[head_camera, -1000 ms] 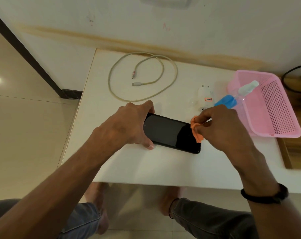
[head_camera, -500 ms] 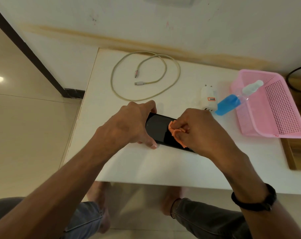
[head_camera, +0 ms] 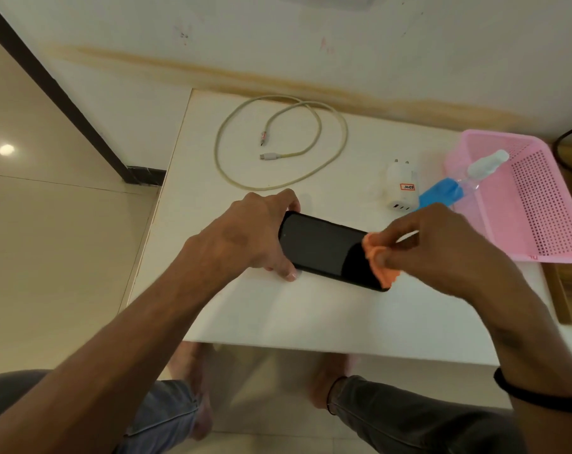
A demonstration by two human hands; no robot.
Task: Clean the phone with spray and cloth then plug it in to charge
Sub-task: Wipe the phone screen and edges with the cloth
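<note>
A: Where does the smartphone point(head_camera: 324, 249) lie?

B: Flat on the white desk point(head_camera: 310, 316), screen up, near the front edge. The left hand point(head_camera: 245, 237) has its fingers clamped on the left end. The right hand point(head_camera: 442, 247) has its fingers pinched together on the orange cloth point(head_camera: 381, 260), which presses on the right end of the screen.

A: What could go wrong?

B: I'd judge a hard wipe toward the edge could slide the phone off if the left grip loosens. The small cloth could also slip from the pinch.

A: And around it?

B: The white charger adapter point(head_camera: 400, 188) stands just behind the right hand. The blue spray bottle point(head_camera: 455, 188) leans on the rim of the pink basket point(head_camera: 540, 208). The coiled USB cable point(head_camera: 279, 142) lies well behind, unplugged. Nothing blocks it, though reaching means letting go of the phone.
</note>
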